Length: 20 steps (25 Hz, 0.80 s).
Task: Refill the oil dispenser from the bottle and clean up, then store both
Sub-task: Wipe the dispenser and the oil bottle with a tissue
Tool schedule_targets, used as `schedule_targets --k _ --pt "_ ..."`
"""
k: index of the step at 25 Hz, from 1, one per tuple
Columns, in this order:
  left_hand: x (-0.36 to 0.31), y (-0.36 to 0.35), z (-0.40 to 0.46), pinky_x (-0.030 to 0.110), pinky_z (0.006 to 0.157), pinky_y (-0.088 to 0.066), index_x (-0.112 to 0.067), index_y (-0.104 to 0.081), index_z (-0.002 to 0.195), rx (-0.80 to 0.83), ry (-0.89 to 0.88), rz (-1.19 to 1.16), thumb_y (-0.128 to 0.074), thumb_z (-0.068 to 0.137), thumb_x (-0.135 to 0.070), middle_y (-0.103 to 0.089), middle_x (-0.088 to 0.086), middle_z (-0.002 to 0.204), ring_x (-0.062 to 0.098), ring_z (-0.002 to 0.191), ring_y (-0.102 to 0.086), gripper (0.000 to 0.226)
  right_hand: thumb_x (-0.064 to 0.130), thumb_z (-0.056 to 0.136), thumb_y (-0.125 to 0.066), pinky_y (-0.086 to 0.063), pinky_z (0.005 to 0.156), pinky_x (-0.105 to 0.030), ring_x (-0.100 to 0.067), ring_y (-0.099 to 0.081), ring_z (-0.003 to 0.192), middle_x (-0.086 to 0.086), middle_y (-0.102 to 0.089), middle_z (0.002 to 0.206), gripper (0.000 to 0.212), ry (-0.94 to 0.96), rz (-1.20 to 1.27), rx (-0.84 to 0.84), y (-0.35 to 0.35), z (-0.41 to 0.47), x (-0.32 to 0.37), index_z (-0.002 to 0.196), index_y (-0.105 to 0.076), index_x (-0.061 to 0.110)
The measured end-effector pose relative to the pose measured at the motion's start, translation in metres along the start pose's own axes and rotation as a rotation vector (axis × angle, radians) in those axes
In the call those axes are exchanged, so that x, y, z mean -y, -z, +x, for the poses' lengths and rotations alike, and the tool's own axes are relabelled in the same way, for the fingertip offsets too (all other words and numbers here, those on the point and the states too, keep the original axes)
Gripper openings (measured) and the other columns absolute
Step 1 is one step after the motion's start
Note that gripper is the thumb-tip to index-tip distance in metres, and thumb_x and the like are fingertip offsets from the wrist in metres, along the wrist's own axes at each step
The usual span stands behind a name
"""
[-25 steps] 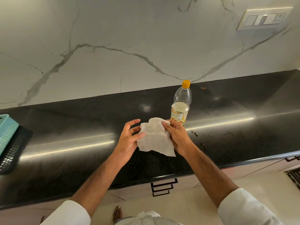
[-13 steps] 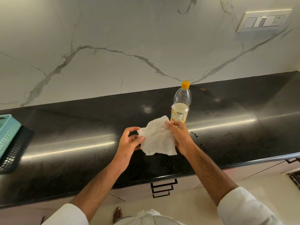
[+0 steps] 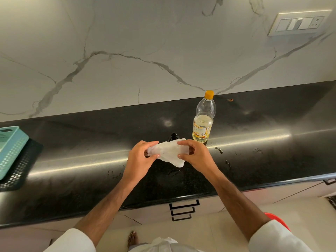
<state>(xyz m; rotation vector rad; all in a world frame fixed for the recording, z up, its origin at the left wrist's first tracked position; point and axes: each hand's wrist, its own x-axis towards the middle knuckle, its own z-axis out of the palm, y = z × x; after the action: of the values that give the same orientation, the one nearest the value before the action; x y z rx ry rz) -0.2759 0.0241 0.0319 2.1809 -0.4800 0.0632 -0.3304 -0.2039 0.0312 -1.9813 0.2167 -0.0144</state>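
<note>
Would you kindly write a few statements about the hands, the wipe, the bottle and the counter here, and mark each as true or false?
1. Both hands hold the white wipe: left hand, right hand. True.
2. The oil bottle lies on its side. False: it stands upright on the black counter.
3. The bottle's cap is orange and is on. True.
4. The bottle is full to the neck. False: oil fills only its lower part.
5. Small dark drops lie on the counter right of the hands. True.
6. The teal basket stands beside the bottle. False: it is at the far left.
</note>
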Motion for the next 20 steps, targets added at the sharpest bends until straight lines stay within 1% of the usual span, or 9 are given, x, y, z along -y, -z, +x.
schedule_targets --k 3,5,7,8,10,11,13,15,20 --pt "0.002 0.004 0.001 0.017 0.073 -0.051 -0.023 -0.075 0.113 -0.034 -0.057 0.15 -0.08 0.086 -0.018 -0.058 -0.009 0.096 0.006 0.086 -0.058 0.027 0.022 0.096 -0.07 -0.043 0.072 -0.012 -0.012 -0.059 0.098 0.006 -0.06 0.11 0.023 0.064 -0.176 -0.063 -0.001 -0.001 -0.003 0.118 -0.072 0.018" --pt "0.004 0.005 0.002 0.015 0.077 -0.045 -0.026 -0.073 0.096 -0.042 -0.042 0.152 -0.076 0.089 -0.02 -0.052 -0.008 0.1 0.007 0.093 -0.055 0.009 0.026 0.096 -0.069 -0.042 0.081 -0.017 -0.015 -0.054 0.1 0.004 -0.054 0.107 0.016 0.083 -0.209 -0.073 0.001 -0.001 -0.009 0.109 -0.074 0.018" --pt "0.004 0.005 0.002 0.017 0.086 -0.045 -0.024 -0.069 0.094 0.01 0.111 -0.034 -0.072 0.092 -0.021 -0.052 -0.006 0.111 0.008 0.105 -0.054 0.004 0.028 0.095 -0.071 -0.046 0.095 -0.03 -0.021 -0.052 0.113 0.001 -0.055 0.119 0.017 -0.005 0.004 -0.025 0.008 -0.002 -0.013 0.11 -0.072 0.02" --pt "0.0 0.003 0.001 0.02 0.089 -0.047 -0.021 -0.068 0.097 0.064 0.228 -0.207 -0.068 0.095 -0.022 -0.055 -0.005 0.115 0.009 0.107 -0.057 0.002 0.028 0.096 -0.069 -0.048 0.099 -0.035 -0.025 -0.054 0.119 -0.003 -0.058 0.125 0.022 -0.097 0.246 0.039 0.011 -0.006 -0.011 0.116 -0.069 0.019" --pt "-0.005 -0.004 -0.001 0.03 0.086 -0.057 -0.014 -0.066 0.101 0.168 0.389 -0.489 -0.062 0.1 -0.022 -0.066 0.002 0.111 0.017 0.104 -0.066 0.009 0.029 0.098 -0.065 -0.054 0.099 -0.042 -0.032 -0.062 0.122 -0.011 -0.066 0.129 0.033 -0.261 0.735 0.198 0.014 -0.015 -0.01 0.128 -0.063 0.015" --pt "-0.004 -0.009 -0.002 0.034 0.082 -0.06 -0.012 -0.065 0.101 0.193 0.415 -0.52 -0.061 0.101 -0.023 -0.069 0.005 0.107 0.021 0.101 -0.069 0.011 0.028 0.098 -0.064 -0.056 0.097 -0.043 -0.031 -0.065 0.12 -0.012 -0.069 0.127 0.036 -0.322 0.852 0.248 0.013 -0.019 -0.012 0.131 -0.061 0.014" --pt "-0.002 -0.019 -0.004 0.04 0.081 -0.063 -0.014 -0.065 0.103 0.217 0.433 -0.493 -0.063 0.1 -0.024 -0.071 0.008 0.105 0.025 0.1 -0.07 0.01 0.017 0.094 -0.069 -0.06 0.09 -0.039 -0.029 -0.069 0.115 -0.014 -0.071 0.124 0.043 -0.403 0.919 0.26 0.006 -0.027 -0.02 0.134 -0.058 0.01" --pt "0.002 -0.027 -0.005 0.039 0.079 -0.062 -0.018 -0.066 0.105 0.239 0.436 -0.437 -0.066 0.098 -0.023 -0.072 0.007 0.103 0.024 0.097 -0.071 0.008 0.009 0.092 -0.071 -0.063 0.084 -0.037 -0.029 -0.071 0.112 -0.015 -0.073 0.121 0.043 -0.46 0.942 0.184 0.0 -0.031 -0.03 0.133 -0.059 0.006" --pt "0.008 -0.044 -0.002 0.025 0.068 -0.058 -0.026 -0.065 0.103 0.382 0.373 -0.218 -0.068 0.097 -0.021 -0.073 -0.004 0.098 0.012 0.087 -0.072 0.009 0.023 0.096 -0.067 -0.061 0.089 -0.043 -0.034 -0.065 0.12 -0.017 -0.067 0.128 0.038 -0.535 1.01 0.024 0.003 -0.036 -0.056 0.132 -0.06 0.012"
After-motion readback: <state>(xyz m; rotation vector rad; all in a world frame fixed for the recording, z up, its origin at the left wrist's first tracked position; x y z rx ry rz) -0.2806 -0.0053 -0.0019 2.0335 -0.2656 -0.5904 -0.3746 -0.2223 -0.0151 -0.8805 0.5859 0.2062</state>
